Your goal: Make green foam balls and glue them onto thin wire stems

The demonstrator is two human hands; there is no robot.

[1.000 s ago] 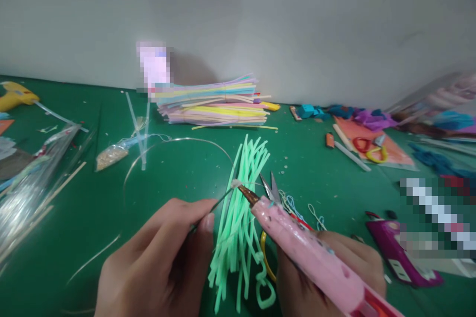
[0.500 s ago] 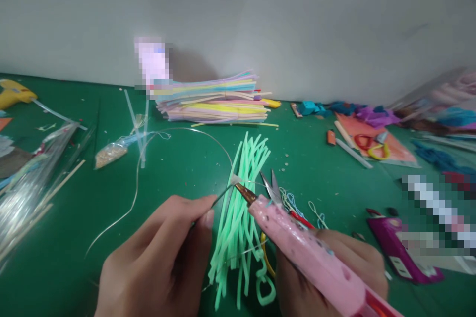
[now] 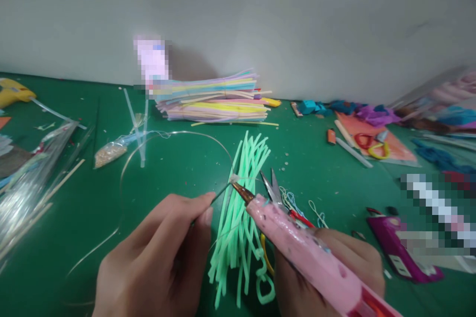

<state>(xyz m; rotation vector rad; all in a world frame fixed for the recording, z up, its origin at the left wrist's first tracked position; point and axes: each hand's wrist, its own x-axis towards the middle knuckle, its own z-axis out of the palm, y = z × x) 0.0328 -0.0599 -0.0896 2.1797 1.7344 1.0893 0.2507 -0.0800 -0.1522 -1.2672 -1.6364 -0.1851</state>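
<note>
Between thumb and forefinger, my left hand pinches a thin dark stick. A small whitish blob sits at the stick's far end. My right hand is wrapped round a pink hot glue gun, whose brown nozzle touches or nearly touches that blob. From around the blob a fine clear strand loops out to the left. Under the nozzle lies a bunch of mint-green strips, a curled green piece beside it. The glue gun's trigger side is hidden.
Scissors lie partly under the glue gun, near loose threads. Bundled pastel strips rest against the wall. A bag of small beads, clear sticks and a yellow glue gun are left; red-and-yellow scissors and a purple packet are right.
The clear strand's loop has swung outward to the left. The nozzle and blob have shifted very slightly left; both hands keep their grip.
</note>
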